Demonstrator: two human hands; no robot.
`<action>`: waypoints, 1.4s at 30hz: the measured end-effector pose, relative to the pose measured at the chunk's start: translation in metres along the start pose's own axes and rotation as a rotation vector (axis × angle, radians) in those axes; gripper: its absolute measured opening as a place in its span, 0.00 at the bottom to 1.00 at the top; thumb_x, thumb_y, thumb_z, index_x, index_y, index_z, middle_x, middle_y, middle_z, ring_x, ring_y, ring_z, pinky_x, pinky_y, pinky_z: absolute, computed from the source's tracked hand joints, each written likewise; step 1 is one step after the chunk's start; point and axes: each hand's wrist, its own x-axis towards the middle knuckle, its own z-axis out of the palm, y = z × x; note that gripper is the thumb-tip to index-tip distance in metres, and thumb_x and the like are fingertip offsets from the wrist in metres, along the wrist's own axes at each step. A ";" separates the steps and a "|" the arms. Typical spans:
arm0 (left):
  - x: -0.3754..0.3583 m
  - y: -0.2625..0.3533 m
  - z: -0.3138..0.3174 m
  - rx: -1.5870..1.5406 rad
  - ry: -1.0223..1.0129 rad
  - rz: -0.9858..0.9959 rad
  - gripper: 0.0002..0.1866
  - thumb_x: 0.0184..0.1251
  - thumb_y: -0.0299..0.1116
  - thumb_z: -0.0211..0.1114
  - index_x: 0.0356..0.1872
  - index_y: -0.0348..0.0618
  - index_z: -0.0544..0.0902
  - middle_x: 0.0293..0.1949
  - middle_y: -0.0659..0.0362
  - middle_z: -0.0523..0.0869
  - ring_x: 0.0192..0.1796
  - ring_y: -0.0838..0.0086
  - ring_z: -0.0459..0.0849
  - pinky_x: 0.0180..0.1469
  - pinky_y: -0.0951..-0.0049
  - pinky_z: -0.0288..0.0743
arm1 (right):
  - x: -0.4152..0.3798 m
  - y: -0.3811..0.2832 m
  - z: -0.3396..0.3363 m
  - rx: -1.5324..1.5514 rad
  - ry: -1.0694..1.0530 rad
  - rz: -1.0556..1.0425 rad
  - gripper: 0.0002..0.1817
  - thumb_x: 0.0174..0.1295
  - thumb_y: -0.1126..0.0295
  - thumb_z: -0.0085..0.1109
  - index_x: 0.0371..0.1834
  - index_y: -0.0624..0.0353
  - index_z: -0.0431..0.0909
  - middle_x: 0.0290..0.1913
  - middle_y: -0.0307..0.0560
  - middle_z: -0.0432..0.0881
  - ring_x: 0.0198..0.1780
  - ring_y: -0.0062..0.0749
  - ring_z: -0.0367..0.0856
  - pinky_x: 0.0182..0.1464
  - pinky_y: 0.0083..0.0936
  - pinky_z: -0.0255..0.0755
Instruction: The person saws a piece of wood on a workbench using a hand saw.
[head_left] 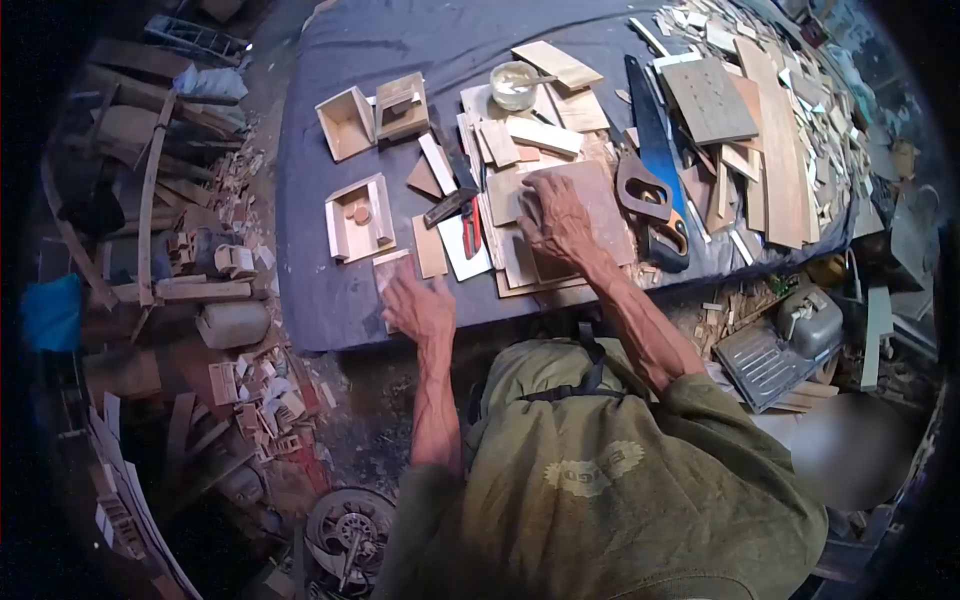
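Observation:
My left hand is at the table's front edge, fingers spread over a small flat wooden piece. My right hand rests on a brown square board, its fingers bent and apart near the board's left side. Between my hands lie a thin wooden strip, a white card-like piece, red-handled pliers and a hammer. Beyond my left hand sits a small open wooden box with a round wooden piece inside.
Two more small boxes stand farther back. A tub of pale paste with a stick sits on stacked boards. To the right lie a blue-bladed handsaw, another saw handle, planks and heaped offcuts. Scrap wood litters the floor.

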 end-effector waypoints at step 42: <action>-0.011 0.130 -0.005 -0.567 -0.147 0.342 0.39 0.57 0.34 0.74 0.67 0.30 0.65 0.60 0.36 0.71 0.63 0.40 0.72 0.66 0.46 0.66 | -0.040 0.041 -0.048 0.029 0.041 -0.125 0.44 0.50 0.54 0.72 0.69 0.65 0.67 0.62 0.59 0.75 0.64 0.57 0.71 0.68 0.47 0.66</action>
